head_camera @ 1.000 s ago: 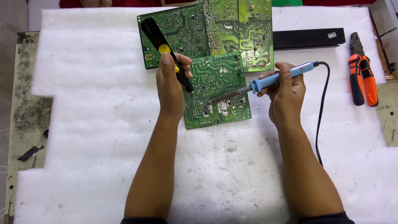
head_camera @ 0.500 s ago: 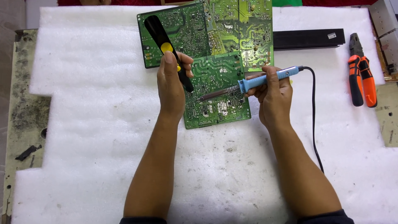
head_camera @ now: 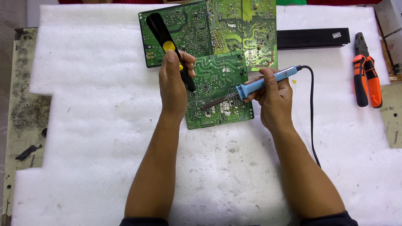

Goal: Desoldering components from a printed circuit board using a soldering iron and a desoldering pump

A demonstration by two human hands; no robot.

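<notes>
On the white foam sheet (head_camera: 83,125), a small green circuit board (head_camera: 220,90) lay flat, with both hands working over it. The left hand (head_camera: 173,88) was clenched around a black desoldering pump (head_camera: 167,48) with a yellow button, held tilted, its lower end down over the board's left part. The right hand (head_camera: 272,94) gripped a blue-handled soldering iron (head_camera: 264,81), its metal tip angled down to the board's lower middle, its black cord (head_camera: 312,113) trailing off right. Two larger green boards (head_camera: 234,29) lay just behind, overlapping the small one's top edge. Orange-handled pliers (head_camera: 366,81) rested well apart at the right, near a black bar (head_camera: 314,37).
</notes>
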